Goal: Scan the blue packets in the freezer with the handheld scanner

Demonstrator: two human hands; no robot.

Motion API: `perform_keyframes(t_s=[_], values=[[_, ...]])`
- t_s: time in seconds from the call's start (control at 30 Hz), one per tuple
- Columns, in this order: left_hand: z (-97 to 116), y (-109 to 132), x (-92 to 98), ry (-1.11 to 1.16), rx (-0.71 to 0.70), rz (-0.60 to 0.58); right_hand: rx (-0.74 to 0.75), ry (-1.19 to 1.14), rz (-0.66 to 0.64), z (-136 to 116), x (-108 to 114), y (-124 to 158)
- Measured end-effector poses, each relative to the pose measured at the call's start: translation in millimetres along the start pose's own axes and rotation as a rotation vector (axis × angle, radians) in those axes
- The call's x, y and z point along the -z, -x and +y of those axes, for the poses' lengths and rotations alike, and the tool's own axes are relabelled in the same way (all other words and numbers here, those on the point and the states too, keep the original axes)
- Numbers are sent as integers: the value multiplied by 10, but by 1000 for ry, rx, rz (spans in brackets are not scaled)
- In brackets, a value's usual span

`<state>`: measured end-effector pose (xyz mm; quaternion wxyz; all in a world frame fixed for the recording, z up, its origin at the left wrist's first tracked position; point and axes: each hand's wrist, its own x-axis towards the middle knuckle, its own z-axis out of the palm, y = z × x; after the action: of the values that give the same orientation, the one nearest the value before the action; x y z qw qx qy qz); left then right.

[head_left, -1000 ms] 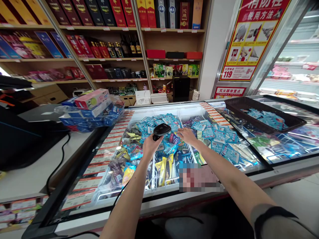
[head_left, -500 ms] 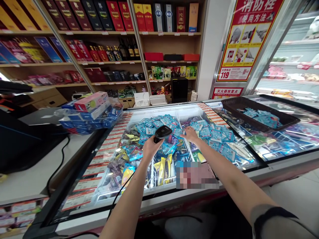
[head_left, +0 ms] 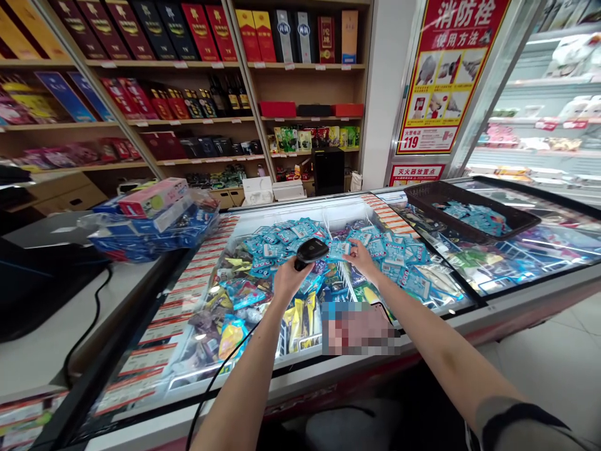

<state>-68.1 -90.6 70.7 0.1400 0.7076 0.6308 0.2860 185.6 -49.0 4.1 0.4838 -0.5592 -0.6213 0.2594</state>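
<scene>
Left hand [head_left: 287, 282], frame centre: grip wrapped round scanner [head_left: 313, 249]. Right hand [head_left: 362, 260]: grip pinching packet [head_left: 339, 250]. Tray [head_left: 422, 199], right of frame.

right sleeve [head_left: 530, 435]: grey | dark band [head_left: 521, 412] (curved, near its edge) | forearms [head_left: 422, 326], fingers [head_left: 355, 244]: bare

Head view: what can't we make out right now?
All in the head view:
- Scanner grip: mostly hidden by the left hand.
- Blue packet: print too small to read; right edge covered by the fingers of the right hand.
- Pink item: surface blurred by pixelation.
- Cable: lower end cut off by the bottom edge.
</scene>
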Motion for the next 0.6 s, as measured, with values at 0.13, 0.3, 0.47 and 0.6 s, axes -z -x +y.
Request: perform_keyframes(t_s=[0.13, 0.3, 0.47, 0.6], values=[[71, -19, -44, -7, -24, -23, 1, -19, -5, 68, -51, 3], [87, -47, -43, 0, 4, -45, -13, -33, 29, 97, -78, 1], [91, -64, -51, -2, 2, -45, 10, -70, 36, 130, -80, -4], [123, -48, -45, -19, 2, -59, 3, -68, 37, 128, -82, -8]])
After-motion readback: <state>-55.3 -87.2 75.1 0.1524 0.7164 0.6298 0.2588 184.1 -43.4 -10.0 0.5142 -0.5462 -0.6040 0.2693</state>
